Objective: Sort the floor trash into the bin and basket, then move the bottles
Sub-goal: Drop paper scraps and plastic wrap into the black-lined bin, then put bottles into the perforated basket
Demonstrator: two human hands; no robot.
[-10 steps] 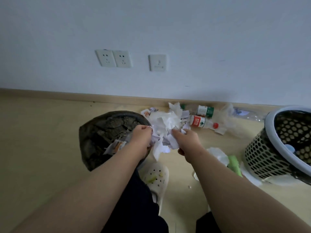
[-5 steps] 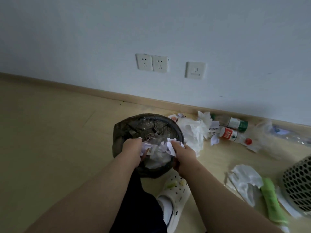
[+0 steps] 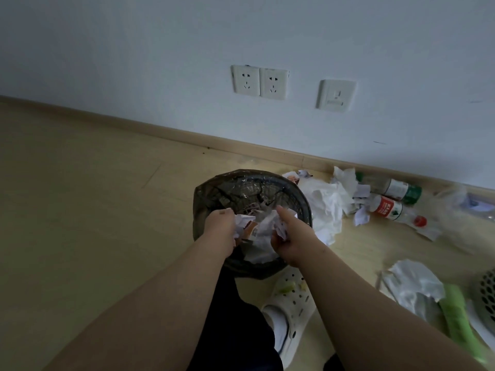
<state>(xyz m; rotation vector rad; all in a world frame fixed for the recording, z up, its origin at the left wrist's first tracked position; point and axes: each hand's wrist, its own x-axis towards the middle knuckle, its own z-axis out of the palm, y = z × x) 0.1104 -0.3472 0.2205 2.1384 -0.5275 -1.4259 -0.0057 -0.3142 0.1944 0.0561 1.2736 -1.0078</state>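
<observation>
A round bin (image 3: 302,202) lined with a dark bag stands on the floor in front of me. Both hands are over its near side. My left hand (image 3: 220,226) and my right hand (image 3: 290,238) together hold a bunch of crumpled paper scraps (image 3: 257,226) above the bin's opening. More white paper and tissue (image 3: 325,207) lies on the floor right of the bin. Two plastic bottles lie near the skirting board: one with a green cap (image 3: 393,187), one with a red cap (image 3: 396,211). The perforated basket (image 3: 487,290) shows only at the right edge.
A crumpled white bag (image 3: 412,285) and a green wrapper (image 3: 458,317) lie on the floor at the right. Clear plastic (image 3: 460,202) lies by the wall. My white clog (image 3: 290,303) stands just behind the bin. Wall sockets (image 3: 259,81) sit above the skirting.
Both hands carried the paper bunch left from the floor pile to over the bin and now hold it lower in the opening. The view swung left, so the basket slid to the edge.
</observation>
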